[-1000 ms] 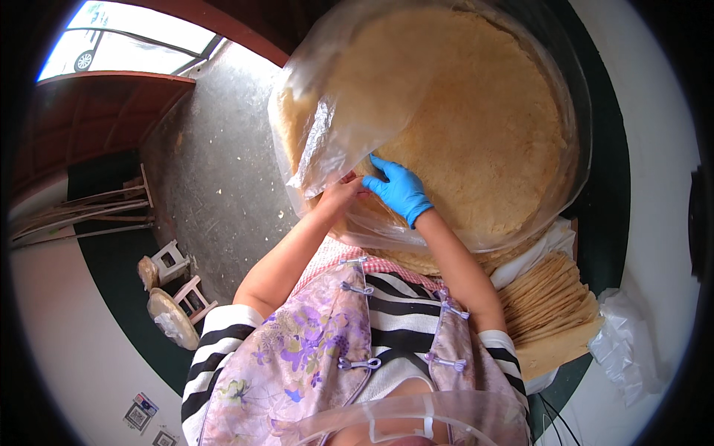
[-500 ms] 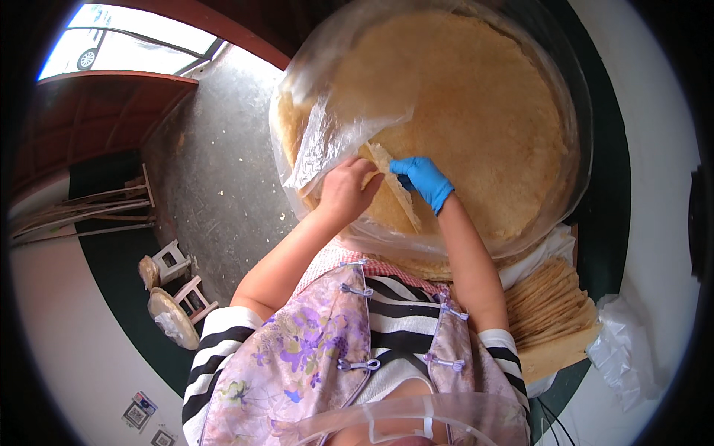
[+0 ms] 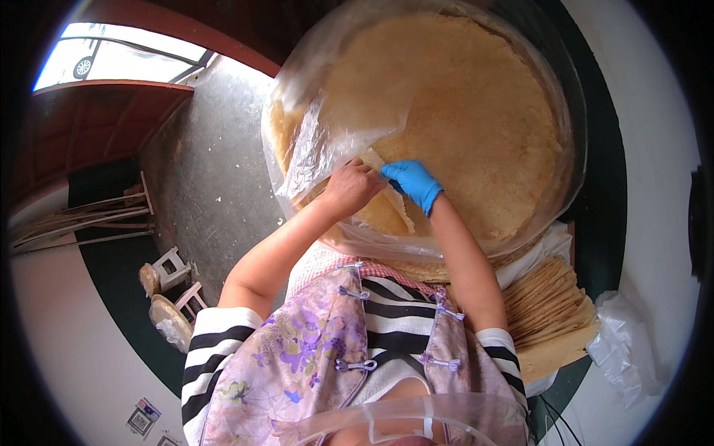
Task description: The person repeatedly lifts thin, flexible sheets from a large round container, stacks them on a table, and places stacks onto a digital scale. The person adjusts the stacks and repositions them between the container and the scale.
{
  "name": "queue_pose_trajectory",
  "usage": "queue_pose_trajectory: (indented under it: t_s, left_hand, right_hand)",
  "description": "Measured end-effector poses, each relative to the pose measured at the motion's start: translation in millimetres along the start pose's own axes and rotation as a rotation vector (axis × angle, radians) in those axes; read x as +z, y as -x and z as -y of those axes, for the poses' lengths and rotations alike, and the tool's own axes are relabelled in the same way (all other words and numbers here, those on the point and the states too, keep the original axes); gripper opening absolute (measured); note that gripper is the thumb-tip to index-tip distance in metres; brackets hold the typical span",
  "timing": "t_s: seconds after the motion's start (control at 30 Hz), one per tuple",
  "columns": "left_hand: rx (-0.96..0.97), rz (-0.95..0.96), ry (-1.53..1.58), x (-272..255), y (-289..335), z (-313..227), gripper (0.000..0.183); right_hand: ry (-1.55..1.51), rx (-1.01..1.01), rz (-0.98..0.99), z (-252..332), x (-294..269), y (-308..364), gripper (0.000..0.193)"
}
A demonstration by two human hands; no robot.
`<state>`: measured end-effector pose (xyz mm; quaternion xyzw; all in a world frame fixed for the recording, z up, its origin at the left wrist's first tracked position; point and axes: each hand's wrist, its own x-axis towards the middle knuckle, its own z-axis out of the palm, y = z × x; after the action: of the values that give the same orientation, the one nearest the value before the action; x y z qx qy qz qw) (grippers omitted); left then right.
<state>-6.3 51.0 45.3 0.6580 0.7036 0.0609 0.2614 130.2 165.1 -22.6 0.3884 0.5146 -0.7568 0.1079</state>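
A large stack of round, thin, golden-brown pancakes (image 3: 483, 141) lies in front of me, partly under clear plastic sheeting (image 3: 305, 145). Along its near left side, the edge of one thin pancake (image 3: 399, 208) is lifted and folded up. My bare left hand (image 3: 353, 187) is closed on that raised edge, fingers curled. Close beside it, my right hand (image 3: 413, 183), in a blue glove, pinches the same edge. The fingertips of both hands almost meet, and the left hand's grip is partly hidden.
Folded pancakes (image 3: 547, 308) are piled at the lower right, beside a white plastic bag (image 3: 623, 346). Two small stools (image 3: 172, 269) stand on the grey floor (image 3: 216, 149) at left, bundles on them. Wooden poles (image 3: 89, 219) lean near the left wall.
My left hand has turned over the pancake edge, its back now facing up and its fingers closer to the right hand. The right hand has shifted slightly left. The whole view has moved a little.
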Motion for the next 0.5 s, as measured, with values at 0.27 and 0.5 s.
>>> queue_pose_trajectory:
  t_s: [0.27,0.5]
  left_hand:
    - [-0.419,0.207,0.266,4,0,15,0.044]
    - [-0.356,-0.504,0.152,-37,-29,40,0.035]
  right_hand:
    - [0.263,-0.315,-0.276,17,4,15,0.039]
    - [0.586,-0.084,-0.344,28,6,8,0.04]
